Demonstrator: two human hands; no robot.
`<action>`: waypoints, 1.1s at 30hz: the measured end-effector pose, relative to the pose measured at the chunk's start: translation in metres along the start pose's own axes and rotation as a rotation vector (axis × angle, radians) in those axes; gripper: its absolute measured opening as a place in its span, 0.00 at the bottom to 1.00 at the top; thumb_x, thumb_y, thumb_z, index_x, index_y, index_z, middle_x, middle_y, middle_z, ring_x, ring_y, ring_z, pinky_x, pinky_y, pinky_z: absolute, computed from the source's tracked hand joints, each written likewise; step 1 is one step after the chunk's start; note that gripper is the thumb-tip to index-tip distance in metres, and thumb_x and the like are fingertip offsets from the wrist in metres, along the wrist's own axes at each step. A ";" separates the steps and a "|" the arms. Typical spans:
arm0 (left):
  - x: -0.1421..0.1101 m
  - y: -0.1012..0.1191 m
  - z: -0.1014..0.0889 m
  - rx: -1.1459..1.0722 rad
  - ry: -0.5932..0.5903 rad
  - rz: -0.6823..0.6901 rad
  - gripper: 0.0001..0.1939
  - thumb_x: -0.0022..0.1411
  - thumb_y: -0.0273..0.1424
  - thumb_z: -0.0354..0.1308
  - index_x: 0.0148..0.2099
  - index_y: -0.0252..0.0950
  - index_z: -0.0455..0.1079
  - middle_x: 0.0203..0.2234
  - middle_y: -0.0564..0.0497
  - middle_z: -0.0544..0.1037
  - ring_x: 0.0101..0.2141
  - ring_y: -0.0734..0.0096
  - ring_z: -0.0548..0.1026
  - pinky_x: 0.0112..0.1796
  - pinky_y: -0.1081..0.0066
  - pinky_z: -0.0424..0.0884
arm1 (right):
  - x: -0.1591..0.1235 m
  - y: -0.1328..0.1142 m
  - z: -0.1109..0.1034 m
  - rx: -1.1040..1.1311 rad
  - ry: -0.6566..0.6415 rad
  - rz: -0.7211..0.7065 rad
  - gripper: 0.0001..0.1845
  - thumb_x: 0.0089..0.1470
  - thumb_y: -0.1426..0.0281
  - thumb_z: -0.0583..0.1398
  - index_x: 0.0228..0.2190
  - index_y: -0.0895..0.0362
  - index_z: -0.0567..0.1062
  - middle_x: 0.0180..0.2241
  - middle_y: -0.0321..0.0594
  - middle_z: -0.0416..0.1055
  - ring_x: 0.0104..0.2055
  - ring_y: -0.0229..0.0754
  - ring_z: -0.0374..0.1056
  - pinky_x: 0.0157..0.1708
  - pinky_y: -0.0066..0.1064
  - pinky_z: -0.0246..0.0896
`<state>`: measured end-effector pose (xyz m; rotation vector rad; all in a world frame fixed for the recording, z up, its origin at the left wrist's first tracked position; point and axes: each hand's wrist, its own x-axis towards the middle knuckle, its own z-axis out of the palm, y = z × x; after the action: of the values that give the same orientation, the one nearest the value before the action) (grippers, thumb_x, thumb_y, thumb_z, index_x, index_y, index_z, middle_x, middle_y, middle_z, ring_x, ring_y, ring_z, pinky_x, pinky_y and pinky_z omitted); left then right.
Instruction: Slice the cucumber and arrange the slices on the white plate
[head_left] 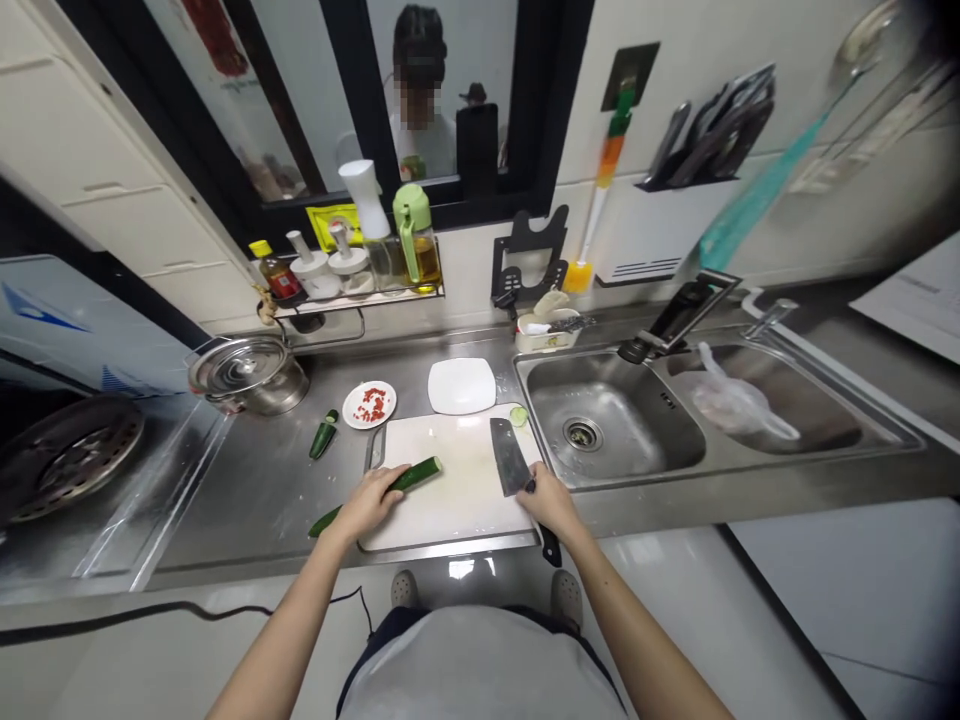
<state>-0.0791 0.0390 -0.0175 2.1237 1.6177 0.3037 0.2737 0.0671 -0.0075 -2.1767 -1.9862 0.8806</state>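
My left hand (371, 502) is closed over a long green cucumber (416, 474). Its cut end lies on the white cutting board (457, 510), while the other end sticks out past the board's left edge. My right hand (551, 500) grips a cleaver (510, 460) where the blade meets the black handle. The blade lies over the right part of the board, pointing away from me, and the handle end shows below my palm. A pale green cucumber piece (518, 415) is at the board's far right corner. Two short cucumber pieces (322, 440) sit on the counter to the left.
Beyond the board are a small plate (369, 405) with chopped red bits and a bare white plate (462, 386). A lidded steel pot (251, 375) stands at left. On the right is a double sink (615, 420) with a plastic bag (739, 400). Seasoning bottles line a shelf (360, 298).
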 end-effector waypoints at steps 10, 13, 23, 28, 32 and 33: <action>0.008 0.009 0.012 0.126 -0.075 0.015 0.25 0.67 0.33 0.47 0.66 0.43 0.58 0.49 0.46 0.71 0.46 0.61 0.68 0.50 0.64 0.65 | -0.001 -0.026 -0.006 -0.097 -0.136 -0.006 0.15 0.57 0.71 0.52 0.48 0.58 0.62 0.38 0.46 0.74 0.39 0.46 0.70 0.31 0.29 0.49; 0.008 0.010 0.012 0.123 -0.109 0.028 0.26 0.67 0.32 0.46 0.66 0.46 0.57 0.49 0.46 0.71 0.45 0.62 0.67 0.51 0.63 0.64 | -0.002 -0.034 -0.008 -0.153 -0.174 0.014 0.14 0.61 0.69 0.49 0.47 0.59 0.62 0.39 0.50 0.74 0.40 0.48 0.71 0.32 0.31 0.52; 0.009 0.018 0.013 0.163 -0.061 0.043 0.28 0.66 0.36 0.50 0.67 0.50 0.55 0.53 0.47 0.68 0.51 0.60 0.66 0.53 0.59 0.64 | -0.001 -0.048 -0.006 -0.213 -0.220 0.005 0.15 0.63 0.71 0.46 0.49 0.60 0.62 0.40 0.53 0.74 0.43 0.50 0.72 0.38 0.34 0.57; 0.024 0.029 0.025 0.172 0.033 0.087 0.24 0.68 0.39 0.49 0.64 0.49 0.61 0.52 0.46 0.69 0.51 0.61 0.67 0.53 0.61 0.65 | 0.000 -0.050 -0.003 -0.217 -0.217 0.013 0.14 0.64 0.70 0.45 0.46 0.59 0.64 0.40 0.52 0.74 0.43 0.48 0.71 0.36 0.33 0.57; 0.034 0.028 0.034 0.211 0.028 0.063 0.22 0.69 0.37 0.46 0.63 0.50 0.62 0.50 0.46 0.70 0.48 0.62 0.69 0.51 0.62 0.66 | -0.002 -0.053 -0.002 -0.227 -0.198 -0.038 0.14 0.64 0.71 0.45 0.46 0.60 0.65 0.39 0.50 0.74 0.42 0.49 0.72 0.36 0.33 0.57; 0.035 0.027 0.035 0.216 0.024 0.061 0.22 0.69 0.37 0.46 0.64 0.50 0.62 0.49 0.46 0.71 0.48 0.62 0.69 0.50 0.62 0.66 | -0.003 -0.056 -0.002 -0.229 -0.197 -0.051 0.14 0.64 0.71 0.45 0.47 0.60 0.65 0.38 0.50 0.74 0.41 0.49 0.72 0.36 0.33 0.58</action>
<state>-0.0308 0.0594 -0.0384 2.3409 1.6672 0.1802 0.2247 0.0738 0.0188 -2.2170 -2.3307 0.9359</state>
